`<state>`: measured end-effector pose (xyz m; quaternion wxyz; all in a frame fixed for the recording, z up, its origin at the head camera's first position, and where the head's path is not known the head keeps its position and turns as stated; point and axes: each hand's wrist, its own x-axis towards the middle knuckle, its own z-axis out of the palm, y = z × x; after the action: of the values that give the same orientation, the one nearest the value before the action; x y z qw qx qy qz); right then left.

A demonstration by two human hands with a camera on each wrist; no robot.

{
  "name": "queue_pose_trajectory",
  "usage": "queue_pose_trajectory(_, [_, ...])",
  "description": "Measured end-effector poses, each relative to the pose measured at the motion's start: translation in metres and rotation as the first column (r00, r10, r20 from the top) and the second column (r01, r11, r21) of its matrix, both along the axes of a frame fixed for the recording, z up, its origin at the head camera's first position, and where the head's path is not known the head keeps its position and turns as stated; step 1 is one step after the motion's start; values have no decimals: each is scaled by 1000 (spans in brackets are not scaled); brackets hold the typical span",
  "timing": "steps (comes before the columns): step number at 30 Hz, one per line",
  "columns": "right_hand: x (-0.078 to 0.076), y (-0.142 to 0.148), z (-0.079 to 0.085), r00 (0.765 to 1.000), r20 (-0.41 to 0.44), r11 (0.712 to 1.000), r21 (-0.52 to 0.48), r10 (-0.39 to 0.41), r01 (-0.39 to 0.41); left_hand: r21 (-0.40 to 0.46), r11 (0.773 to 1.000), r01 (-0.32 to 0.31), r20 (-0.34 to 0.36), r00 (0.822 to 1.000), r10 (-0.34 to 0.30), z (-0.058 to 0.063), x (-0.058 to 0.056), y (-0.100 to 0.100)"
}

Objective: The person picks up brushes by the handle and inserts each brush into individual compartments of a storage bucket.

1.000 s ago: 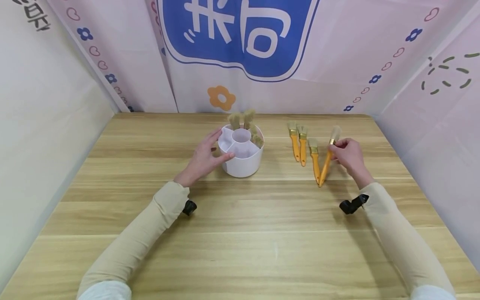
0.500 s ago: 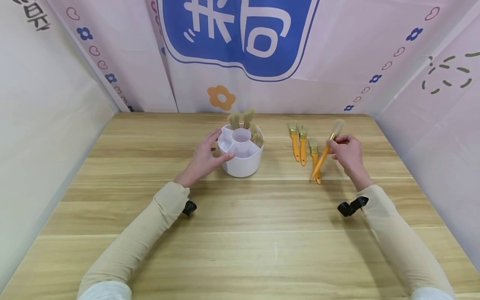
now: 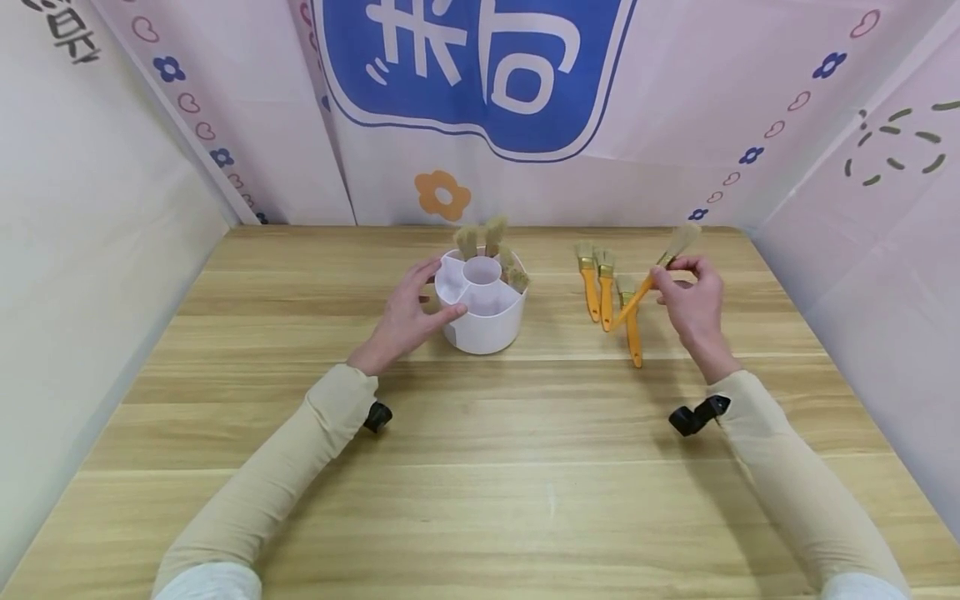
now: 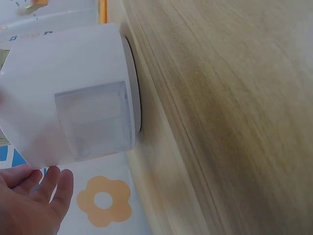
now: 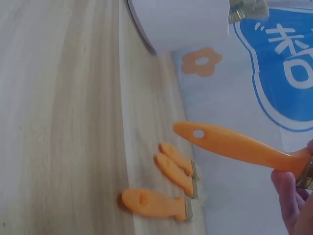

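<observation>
A white round divided holder (image 3: 483, 335) stands on the table, with several pale-bristled brushes (image 3: 493, 237) upright in its back and right compartments. My left hand (image 3: 405, 321) holds it from the left, thumb at the front rim and fingers at the far side; in the left wrist view, fingertips touch its wall (image 4: 58, 63). My right hand (image 3: 693, 304) pinches an orange-handled paintbrush (image 5: 239, 147) near its metal ferrule. That brush is tilted above the table, bristles up and away, handle end towards the lower left. The front compartment shows no brush.
Two orange paintbrushes (image 3: 589, 292) lie side by side right of the holder, and a third paintbrush (image 3: 633, 337) lies nearer the right hand. Printed cloth walls (image 3: 637, 192) border the wooden table (image 3: 510, 475) at the back and sides.
My right hand has lifted the paintbrush off the table. Its handle end has swung left and up, over the brush lying beside it. The left hand and holder have barely moved.
</observation>
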<state>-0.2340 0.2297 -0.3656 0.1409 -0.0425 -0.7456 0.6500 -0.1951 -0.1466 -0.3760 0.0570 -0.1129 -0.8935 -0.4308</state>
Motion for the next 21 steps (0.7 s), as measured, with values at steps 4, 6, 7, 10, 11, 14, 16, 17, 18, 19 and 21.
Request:
queue_pose_trajectory(4, [3,-10,5,988,-157,994,-104,-2,-14,4,1000,-11,0,1000,11,0,0,1])
queue_pose_trajectory(6, [5,-16,8,974,-225,992,-121,-4,-24,7,1000,-14,-5,1000,14,-1,0,1])
queue_pose_trajectory(7, [7,-20,11,965,-261,990,-140,-5,-33,8,1000,-15,-10,1000,15,-1,0,1])
queue_pose_trajectory(10, [10,-31,18,929,-370,982,-176,-4,-66,10,1000,-17,-28,999,17,-2,0,0])
queue_pose_trajectory(11, [11,-34,20,914,-406,981,-179,-1,-78,11,1000,-18,-30,999,18,-2,0,0])
queue_pose_trajectory(14, [14,-45,25,867,-498,975,-185,16,-124,8,1000,-17,-31,999,17,-3,1,0])
queue_pose_trajectory(16, [16,-51,28,842,-538,971,-181,33,-154,6,1000,-19,-24,1000,19,-2,2,0])
queue_pose_trajectory(17, [17,-54,29,832,-553,971,-173,44,-166,4,1000,-19,-22,1000,20,-2,2,0])
queue_pose_trajectory(18, [18,-57,31,823,-565,969,-170,55,-181,6,1000,-20,-20,1000,20,-2,2,0])
queue_pose_trajectory(19, [19,-60,32,818,-572,968,-164,65,-192,7,1000,-22,-19,1000,22,-2,2,0])
queue_pose_trajectory(21, [21,-64,34,807,-583,966,-148,88,-212,10,1000,-20,-17,1000,20,-2,2,0])
